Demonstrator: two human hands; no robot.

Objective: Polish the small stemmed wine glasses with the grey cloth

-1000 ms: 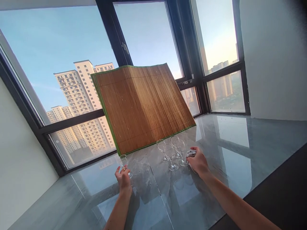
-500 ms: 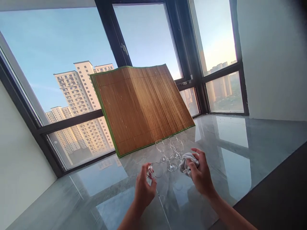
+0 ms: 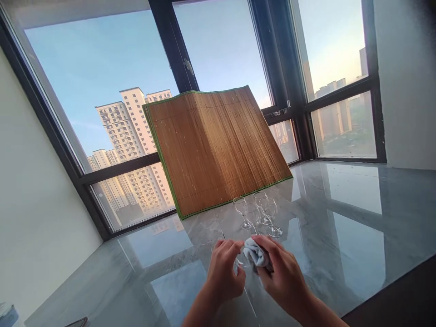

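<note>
My left hand [image 3: 226, 272] is closed around a clear wine glass [image 3: 240, 263]. Its fingers hide most of the glass, and only a bit of it shows by the thumb. Bunched in my right hand [image 3: 288, 274] is a pale grey cloth [image 3: 255, 252], right beside the glass; whether the two touch I cannot tell. Just beyond both hands, several stemmed wine glasses [image 3: 251, 212] stand upright in a close group on the grey marble-look surface [image 3: 207, 229].
Behind the glasses, a brown bamboo mat [image 3: 218, 150] with green edging leans against the dark-framed window [image 3: 185, 45]. White walls [image 3: 405, 91] flank the ledge. Small partly seen objects [image 3: 8, 313] lie at the bottom left corner.
My hands have come together, bringing the cloth and the held glass close to each other. The view has shifted left, so the mat and standing glasses appear further right.
</note>
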